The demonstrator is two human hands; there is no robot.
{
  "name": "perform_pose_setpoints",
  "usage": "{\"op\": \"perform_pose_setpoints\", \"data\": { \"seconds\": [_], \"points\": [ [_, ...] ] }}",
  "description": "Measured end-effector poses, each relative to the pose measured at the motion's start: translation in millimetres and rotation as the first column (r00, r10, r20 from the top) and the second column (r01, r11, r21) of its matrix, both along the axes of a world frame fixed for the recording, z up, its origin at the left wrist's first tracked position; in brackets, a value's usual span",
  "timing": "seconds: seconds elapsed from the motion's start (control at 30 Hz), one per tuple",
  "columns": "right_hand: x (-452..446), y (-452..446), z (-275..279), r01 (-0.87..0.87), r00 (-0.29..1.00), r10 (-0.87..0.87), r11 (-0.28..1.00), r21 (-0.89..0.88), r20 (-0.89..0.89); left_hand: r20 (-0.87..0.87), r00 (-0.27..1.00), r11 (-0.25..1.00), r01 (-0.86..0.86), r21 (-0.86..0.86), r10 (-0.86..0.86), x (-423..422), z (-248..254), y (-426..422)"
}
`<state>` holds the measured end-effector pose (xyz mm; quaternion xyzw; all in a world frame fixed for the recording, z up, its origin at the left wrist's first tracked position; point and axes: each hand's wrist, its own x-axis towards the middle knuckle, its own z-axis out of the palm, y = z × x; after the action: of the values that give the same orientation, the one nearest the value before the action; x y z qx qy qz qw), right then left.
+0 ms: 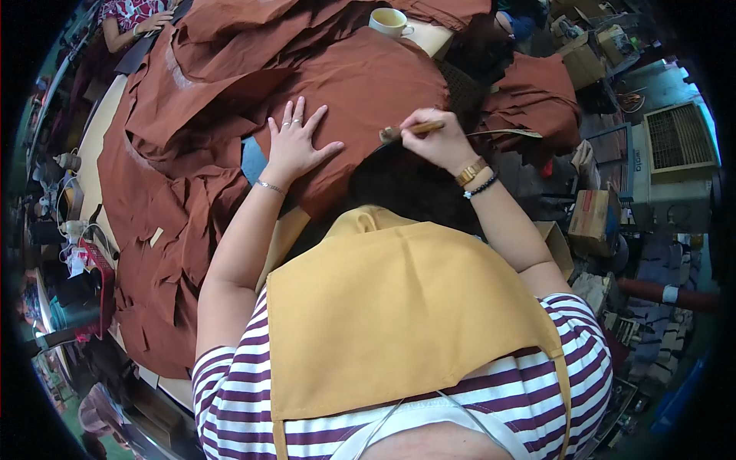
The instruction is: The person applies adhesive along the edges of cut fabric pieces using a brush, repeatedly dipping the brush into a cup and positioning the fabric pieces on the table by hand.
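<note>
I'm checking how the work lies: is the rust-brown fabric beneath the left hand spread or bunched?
Spread. The rust-brown fabric lies mostly smooth, lightly creased, around the splayed left hand; whether layers lie beneath is hidden.

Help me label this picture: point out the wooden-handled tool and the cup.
Wooden-handled tool (432,126): head view, on the handle.
Cup (389,31): head view, on the outer wall.
</note>
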<state>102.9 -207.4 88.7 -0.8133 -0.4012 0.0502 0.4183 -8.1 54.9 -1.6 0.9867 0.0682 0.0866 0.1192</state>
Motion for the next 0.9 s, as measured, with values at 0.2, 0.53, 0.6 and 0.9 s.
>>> {"op": "perform_pose_setpoints", "data": {
  "seconds": [0.2, 0.53, 0.6, 0.9],
  "points": [
    [7.9, -21.9, 20.1, 0.091, 0.994, -0.077, 0.975, -0.203, 0.076, 0.029, 1.000, 1.000, 0.000, 0.001, 0.000, -0.2, -4.0, 1.9],
    [-9.1, -2.1, 16.4, -0.018, 0.997, 0.028, 0.992, -0.126, 0.078, 0.029, 1.000, 1.000, 0.001, -0.018, -0.001, 0.7, -7.4, 0.4],
    [-23.1, 19.4, 16.2, -0.084, 0.996, 0.083, 0.996, 0.019, 0.045, 0.023, 1.000, 1.000, -0.002, -0.007, 0.002, 2.1, -8.3, 1.2],
    [-22.1, 23.6, 18.2, -0.171, 0.982, 0.175, 0.984, -0.051, 0.066, 0.040, 0.999, 0.999, 0.032, -0.010, -0.032, 6.9, -12.0, 8.2]
  ]
}}
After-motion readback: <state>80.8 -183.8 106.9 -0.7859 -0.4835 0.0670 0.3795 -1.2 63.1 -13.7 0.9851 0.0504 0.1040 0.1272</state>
